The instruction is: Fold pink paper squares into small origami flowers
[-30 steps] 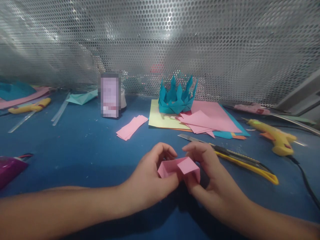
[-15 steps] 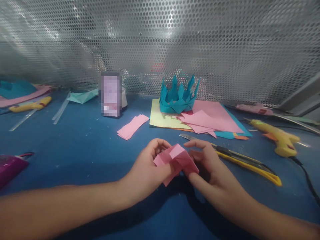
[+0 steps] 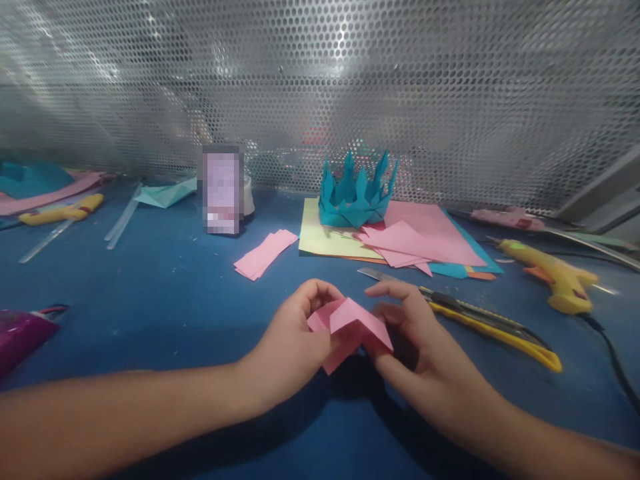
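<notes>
A folded piece of pink paper (image 3: pixel 353 325) is held between my two hands, above the blue table. My left hand (image 3: pixel 295 333) pinches its left side, thumb in front and fingers curled behind. On the paper's right edge my right hand (image 3: pixel 420 343) has its thumb and some fingers closed, while the index finger is lifted clear. The folds form a peak at the top, with a flap pointing down below. Parts of the fingers behind the paper are hidden.
Beyond my hands lie pink paper strips (image 3: pixel 266 255), a teal paper crown (image 3: pixel 356 193) on coloured sheets (image 3: pixel 320 243), and a phone (image 3: pixel 223 193) standing upright. A yellow cutter (image 3: pixel 495 330) with its blade out lies by my right hand, near a yellow glue gun (image 3: pixel 555 273).
The top flap of the pink paper has come down and forward, so the paper shows a lower, wider peak. My right hand has shifted slightly left; the left has barely moved.
</notes>
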`<state>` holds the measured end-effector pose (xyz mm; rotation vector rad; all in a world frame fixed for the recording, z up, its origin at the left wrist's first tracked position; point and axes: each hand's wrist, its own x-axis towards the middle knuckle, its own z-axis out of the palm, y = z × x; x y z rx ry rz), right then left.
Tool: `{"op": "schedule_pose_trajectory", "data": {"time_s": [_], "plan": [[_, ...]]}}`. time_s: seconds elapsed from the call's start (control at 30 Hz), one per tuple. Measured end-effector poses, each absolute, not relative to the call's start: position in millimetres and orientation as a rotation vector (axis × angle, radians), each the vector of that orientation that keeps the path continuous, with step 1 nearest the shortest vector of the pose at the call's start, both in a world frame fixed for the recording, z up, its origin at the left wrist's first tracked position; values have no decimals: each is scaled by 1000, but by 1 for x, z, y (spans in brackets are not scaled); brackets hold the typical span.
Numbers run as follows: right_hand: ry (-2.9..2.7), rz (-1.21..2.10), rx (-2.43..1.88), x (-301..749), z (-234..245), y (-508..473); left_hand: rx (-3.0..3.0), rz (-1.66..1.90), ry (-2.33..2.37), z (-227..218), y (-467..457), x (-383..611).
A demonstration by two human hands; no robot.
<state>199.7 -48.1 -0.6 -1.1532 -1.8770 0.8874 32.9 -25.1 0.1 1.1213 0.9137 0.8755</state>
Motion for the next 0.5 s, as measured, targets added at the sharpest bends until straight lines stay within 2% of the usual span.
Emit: {"op": "schedule_pose_trajectory", "data": {"time_s": [0.5], "plan": [[-1839,1045,-1180,200,1,-50,1116,904,970,1,-26,35]]}}
